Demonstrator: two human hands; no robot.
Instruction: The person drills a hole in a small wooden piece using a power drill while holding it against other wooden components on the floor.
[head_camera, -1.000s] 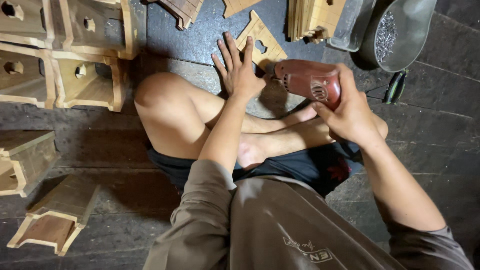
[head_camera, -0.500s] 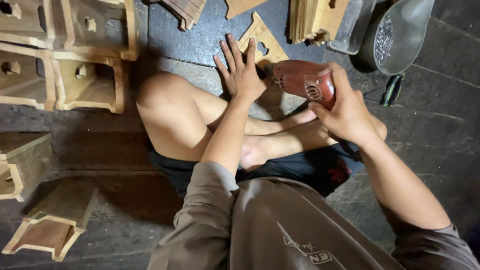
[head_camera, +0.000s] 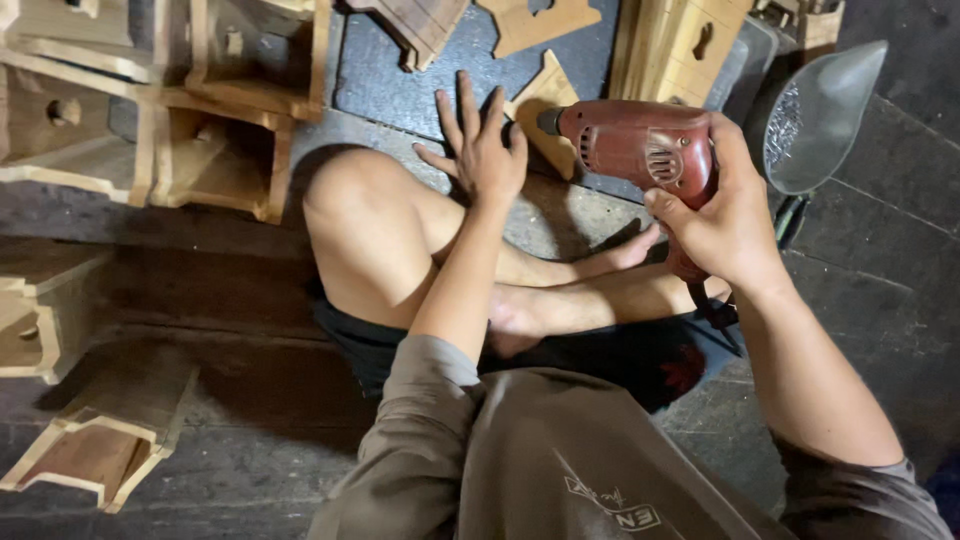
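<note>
Right hand (head_camera: 725, 215) clenched round red electric drill (head_camera: 640, 148), nose pointing left. Left hand (head_camera: 482, 150) released, fingers spread flat, pressing pale flat wooden cutout (head_camera: 545, 110) just beside drill tip.

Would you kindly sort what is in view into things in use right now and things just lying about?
In use:
- red power drill, held in the right hand
- flat wooden cut-out, pressed under the left hand

Lying about:
- wooden boxes
- metal scoop of nails
- upright wooden panel
</note>
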